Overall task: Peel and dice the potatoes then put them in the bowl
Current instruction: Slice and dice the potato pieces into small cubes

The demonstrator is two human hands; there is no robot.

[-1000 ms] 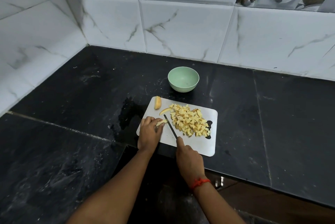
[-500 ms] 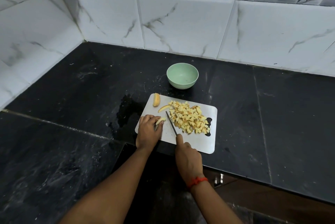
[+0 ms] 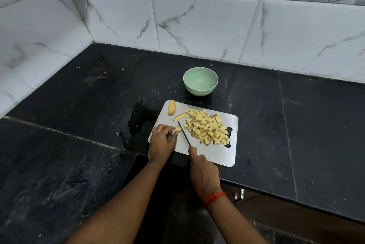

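A grey cutting board [image 3: 221, 152] lies on the black counter. A heap of diced potato [image 3: 207, 127] covers its right half. My left hand [image 3: 161, 143] pinches a potato strip [image 3: 176, 130] at the board's left side. My right hand [image 3: 204, 172] grips the handle of a dark knife [image 3: 183, 134], whose blade stands just right of that strip. A curved potato slice [image 3: 179, 116] and a potato wedge [image 3: 171, 107] lie at the board's far left corner. Behind the board stands a pale green bowl [image 3: 200, 83] with nothing inside.
A wet patch [image 3: 138, 123] darkens the counter left of the board. Marble-tiled walls [image 3: 197, 22] close the back and left. The counter's front edge [image 3: 256, 186] runs just below the board, with a cupboard front beneath it.
The view has shifted slightly. The knife blade has edged a little along the strip my left hand holds; both hands stay in the same places on the board.
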